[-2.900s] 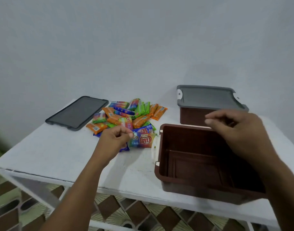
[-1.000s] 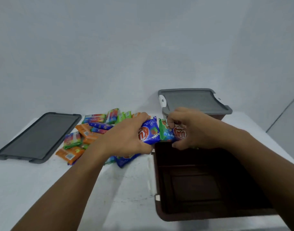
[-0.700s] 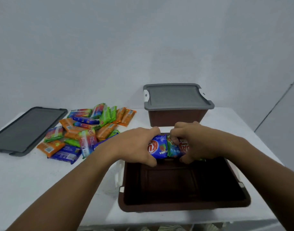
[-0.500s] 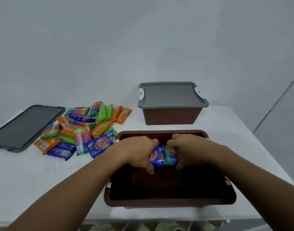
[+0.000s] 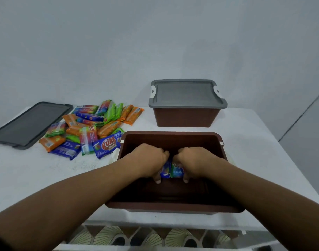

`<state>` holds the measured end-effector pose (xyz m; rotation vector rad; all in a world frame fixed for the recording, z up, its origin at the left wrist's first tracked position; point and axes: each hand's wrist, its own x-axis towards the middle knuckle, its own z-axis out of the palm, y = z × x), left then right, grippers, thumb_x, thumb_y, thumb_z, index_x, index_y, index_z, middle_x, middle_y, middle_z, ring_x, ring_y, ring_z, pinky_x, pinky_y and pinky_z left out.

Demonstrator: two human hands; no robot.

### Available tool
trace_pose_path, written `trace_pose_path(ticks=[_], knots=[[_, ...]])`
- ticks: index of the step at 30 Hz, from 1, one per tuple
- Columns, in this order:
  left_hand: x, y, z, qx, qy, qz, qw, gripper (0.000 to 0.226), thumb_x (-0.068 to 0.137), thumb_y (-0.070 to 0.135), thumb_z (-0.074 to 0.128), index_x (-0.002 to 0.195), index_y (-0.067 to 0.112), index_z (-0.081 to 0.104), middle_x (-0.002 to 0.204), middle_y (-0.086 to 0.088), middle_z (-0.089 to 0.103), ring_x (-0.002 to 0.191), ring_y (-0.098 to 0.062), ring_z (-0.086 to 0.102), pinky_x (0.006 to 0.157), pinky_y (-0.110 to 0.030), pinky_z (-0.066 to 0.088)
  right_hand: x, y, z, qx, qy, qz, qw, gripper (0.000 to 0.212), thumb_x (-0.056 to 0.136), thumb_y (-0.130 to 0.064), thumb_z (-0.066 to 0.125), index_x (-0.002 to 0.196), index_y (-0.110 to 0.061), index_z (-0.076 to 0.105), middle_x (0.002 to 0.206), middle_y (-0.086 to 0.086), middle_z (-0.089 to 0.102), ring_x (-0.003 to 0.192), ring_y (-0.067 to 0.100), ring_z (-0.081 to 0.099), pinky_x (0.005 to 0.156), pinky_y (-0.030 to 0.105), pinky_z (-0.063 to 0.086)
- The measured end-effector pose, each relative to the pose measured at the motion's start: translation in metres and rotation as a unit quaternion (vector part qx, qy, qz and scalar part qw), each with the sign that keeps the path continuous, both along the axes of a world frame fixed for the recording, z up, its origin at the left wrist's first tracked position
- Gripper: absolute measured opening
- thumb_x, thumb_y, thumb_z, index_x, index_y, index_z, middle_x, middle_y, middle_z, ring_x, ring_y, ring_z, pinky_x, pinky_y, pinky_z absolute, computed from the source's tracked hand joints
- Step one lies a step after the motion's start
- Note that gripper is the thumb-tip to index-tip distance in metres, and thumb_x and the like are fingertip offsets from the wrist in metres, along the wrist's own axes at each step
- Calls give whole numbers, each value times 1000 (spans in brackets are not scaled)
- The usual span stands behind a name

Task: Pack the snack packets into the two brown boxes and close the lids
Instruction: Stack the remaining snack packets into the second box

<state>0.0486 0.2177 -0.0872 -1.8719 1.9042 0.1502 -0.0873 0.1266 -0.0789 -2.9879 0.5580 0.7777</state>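
Snack packets (image 5: 171, 171), a small bundle showing one blue and one green wrapper, are held low inside the open brown box (image 5: 173, 138), near the middle of its floor. The left hand (image 5: 147, 160) grips the bundle's left end and the right hand (image 5: 196, 161) grips its right end. Both sets of fingers are curled over the top and the thumbs are tucked under the near side. Whether more wrappers lie hidden under the palms cannot be told.

The open brown box sits near the front edge of the white table (image 5: 37, 178), with only a narrow strip of tabletop before its near rim. Its inside shows bare dark floor on every side of the hands. A closed brown box (image 5: 186, 117) stands behind it, apart by a band of table, and carries a grey lid (image 5: 186, 95). A loose lid (image 5: 30, 122) lies flat at the far left, reaching the table's left edge.

A pile (image 5: 93, 127) of packets lies between the loose lid and the boxes. Its nearest blue packet (image 5: 107, 146) is just beside the open box's left rim. Bare tabletop spreads in front of the pile and to the right of both boxes.

Counts: two boxes, two lids, two hands. The pile holds more than a dozen overlapping packets, so the exact number is uncertain.
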Motion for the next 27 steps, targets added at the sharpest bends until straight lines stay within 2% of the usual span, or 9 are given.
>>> trace_pose_path(ticks=[5,7,9,10,11,14,16,21,27], knots=[[5,4,6,-1,39,12,999,79,79,53,79,141,17,46,129,-5,60,113,-27,62,86,-41,52,2,0,3,21,6,-38,999,61,81,-34,80,135,-20,56,134,1,51,119,23,56,92,36,50],[8,6,12,-33,81,9,996,52,84,45,76,127,22,56,124,-2,58,109,-25,61,81,-38,51,-1,-1,7,25,-14,-53,998,51,82,-36,80,126,-20,61,130,-1,52,114,22,57,90,34,52],[10,9,16,-57,113,13,992,19,89,39,71,101,28,60,114,3,58,99,-20,60,73,-33,48,-4,-3,8,39,-12,-75,996,46,80,-41,80,118,-20,64,125,-1,59,108,19,60,89,33,54],[12,9,17,-46,116,25,992,14,90,38,70,95,30,59,111,3,59,95,-18,59,72,-33,47,-6,-4,7,47,3,-83,995,48,79,-43,81,118,-19,64,122,0,63,107,19,61,88,32,55],[12,10,16,-14,111,41,993,15,90,38,71,98,29,61,112,1,62,94,-18,58,73,-32,47,-8,-5,6,53,21,-87,995,52,79,-43,81,120,-18,63,122,1,64,107,19,62,87,31,53],[12,9,9,105,70,81,989,58,85,37,79,135,18,57,127,-7,63,109,-25,62,87,-37,52,-9,-6,0,42,47,-92,994,67,77,-42,83,132,-17,54,127,3,60,112,20,59,86,30,49],[11,7,5,110,53,74,990,67,85,35,80,143,16,51,133,-9,60,117,-28,61,94,-39,51,-7,-5,-3,33,48,-105,993,69,80,-39,81,137,-16,50,130,4,58,114,21,58,89,31,48],[10,3,3,65,47,51,995,63,86,32,79,142,18,52,129,-8,63,115,-29,62,90,-39,50,-1,-5,0,49,23,-148,988,58,84,-31,78,135,-17,55,131,4,57,117,23,58,93,34,48],[13,5,9,58,74,66,993,48,85,36,79,127,18,62,113,-7,66,100,-25,63,75,-35,47,-4,-13,-3,114,-32,-146,982,20,82,-25,78,101,-22,73,114,-3,67,108,17,62,94,37,55]])
